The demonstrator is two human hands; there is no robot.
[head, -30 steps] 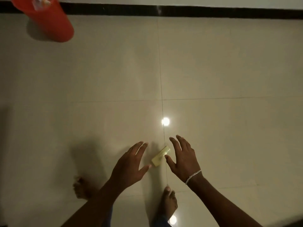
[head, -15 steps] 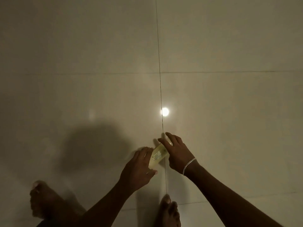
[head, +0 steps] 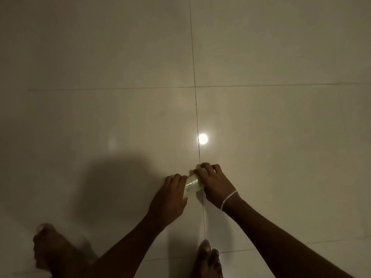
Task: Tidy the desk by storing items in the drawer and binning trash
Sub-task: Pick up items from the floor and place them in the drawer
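Item: pale yellow packet [head: 193,184], small, flat, with fine printed lines on its face, lying aslant, held between both hands just left of a grout line [head: 193,77] in the tiled floor [head: 281,137]; whether it rests on the tiles cannot be told. Left hand [head: 170,195] – fingers curled over the packet's near, lower end. Right hand [head: 212,183] – fingers curled over its far, upper end; silver chain bracelet [head: 228,199] at the wrist. Round light reflection [head: 203,139] on the tile beyond the hands. Bare left foot [head: 52,247], blurred, at lower left; bare right foot [head: 206,259] at the bottom edge, on the grout line.
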